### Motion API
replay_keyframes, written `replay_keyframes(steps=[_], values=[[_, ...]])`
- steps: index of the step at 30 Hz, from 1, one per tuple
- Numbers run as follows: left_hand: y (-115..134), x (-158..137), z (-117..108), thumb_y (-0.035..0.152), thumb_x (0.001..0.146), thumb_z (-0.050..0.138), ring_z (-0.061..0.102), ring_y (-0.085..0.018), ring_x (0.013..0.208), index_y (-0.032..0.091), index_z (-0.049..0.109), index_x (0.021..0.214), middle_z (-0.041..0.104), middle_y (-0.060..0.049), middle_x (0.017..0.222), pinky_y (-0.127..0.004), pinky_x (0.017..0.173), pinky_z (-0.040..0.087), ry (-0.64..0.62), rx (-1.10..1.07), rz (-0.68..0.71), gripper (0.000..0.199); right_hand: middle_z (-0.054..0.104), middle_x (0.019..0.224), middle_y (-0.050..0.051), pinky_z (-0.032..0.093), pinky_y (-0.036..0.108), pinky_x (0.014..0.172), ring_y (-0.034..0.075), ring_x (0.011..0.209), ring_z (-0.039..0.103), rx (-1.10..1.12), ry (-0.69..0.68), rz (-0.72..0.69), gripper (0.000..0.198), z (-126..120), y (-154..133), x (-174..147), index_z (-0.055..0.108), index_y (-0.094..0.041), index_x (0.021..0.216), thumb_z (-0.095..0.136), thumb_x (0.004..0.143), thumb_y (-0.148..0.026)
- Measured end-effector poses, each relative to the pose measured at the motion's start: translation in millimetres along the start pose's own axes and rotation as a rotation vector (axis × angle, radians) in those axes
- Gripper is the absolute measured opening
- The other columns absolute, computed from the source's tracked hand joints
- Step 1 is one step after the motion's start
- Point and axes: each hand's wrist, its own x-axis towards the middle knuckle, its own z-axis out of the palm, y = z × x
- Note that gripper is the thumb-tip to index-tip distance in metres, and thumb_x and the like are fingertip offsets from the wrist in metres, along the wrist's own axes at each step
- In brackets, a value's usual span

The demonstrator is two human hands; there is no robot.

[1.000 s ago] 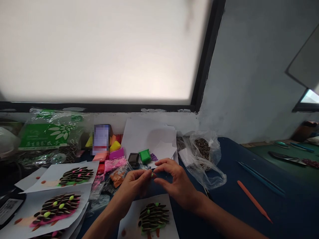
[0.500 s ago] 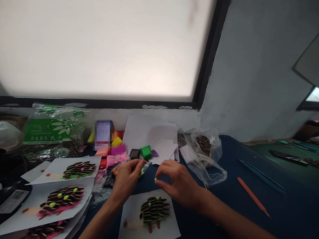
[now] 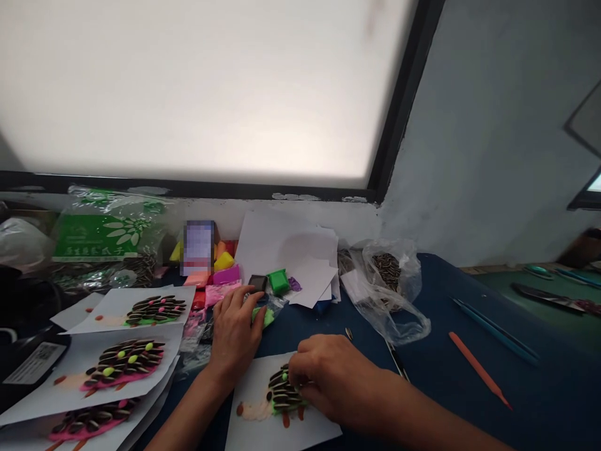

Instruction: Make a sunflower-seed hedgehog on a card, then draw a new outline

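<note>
My right hand (image 3: 326, 376) rests fingertips-down on a seed-covered clay hedgehog (image 3: 280, 394) that lies on a white paper sheet (image 3: 263, 426) at the table's near edge; the fingers are pinched together and hide whatever is in them. My left hand (image 3: 235, 335) lies further back, fingers over a lump of green clay in a clear bag (image 3: 265, 315). A green clay block (image 3: 278, 281) and a dark one (image 3: 257, 283) sit just beyond it.
Finished seed hedgehogs on paper (image 3: 126, 363) are stacked at the left. Clay packets (image 3: 220, 269), white sheets (image 3: 286, 250) and two bags of sunflower seeds (image 3: 387, 275) (image 3: 101, 241) line the wall. An orange tool (image 3: 479, 369) and blue tools (image 3: 493, 332) lie at the right.
My right hand came down from mid-air, carrying a small green clay ball, onto the hedgehog. My left hand moved left and down onto the bagged green clay.
</note>
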Motion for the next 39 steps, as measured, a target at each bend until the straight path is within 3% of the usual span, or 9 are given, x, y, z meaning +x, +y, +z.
replay_keyframes(steps=[7,19,31,39], values=[[-4.8,-1.6,5.2,0.023,0.089,0.045,0.055,-0.032,0.109,0.016,0.065,0.108,0.064,-0.013,0.114,-0.048,0.092,0.037,-0.054,0.136,0.034,0.029,0.061,0.075,-0.001,0.029,0.023,0.057,0.013,0.07,0.054,0.045,-0.036,0.007,0.01,4.0,3.8,0.8,0.062,-0.019,0.076,0.064,0.075,-0.009],[-5.8,-1.5,6.5,0.024,0.09,0.044,0.055,-0.032,0.11,0.015,0.065,0.107,0.063,-0.014,0.115,-0.049,0.092,0.038,-0.054,0.169,0.044,0.028,0.061,0.077,0.0,0.028,0.024,0.056,0.013,0.072,0.056,0.042,-0.091,0.053,0.008,-4.2,-1.4,2.2,0.063,-0.018,0.075,0.062,0.081,-0.013],[-7.8,-0.6,10.0,0.015,0.088,0.035,0.055,-0.032,0.114,0.009,0.061,0.117,0.063,-0.019,0.121,-0.047,0.094,0.04,0.031,0.245,0.002,0.039,0.063,0.079,0.002,0.031,0.023,0.058,0.013,0.07,0.054,-0.042,0.002,0.138,0.012,-15.6,9.5,4.6,0.062,-0.016,0.077,0.056,0.087,-0.014],[-0.3,-4.1,1.6,0.018,0.088,0.044,0.048,-0.035,0.123,0.013,0.066,0.112,0.064,-0.016,0.122,-0.055,0.103,0.027,-0.013,0.347,0.095,0.033,0.065,0.081,0.004,0.034,0.024,0.062,0.015,0.073,0.057,-0.043,0.025,0.249,0.012,-15.5,23.9,11.6,0.065,-0.016,0.077,0.057,0.086,-0.017]])
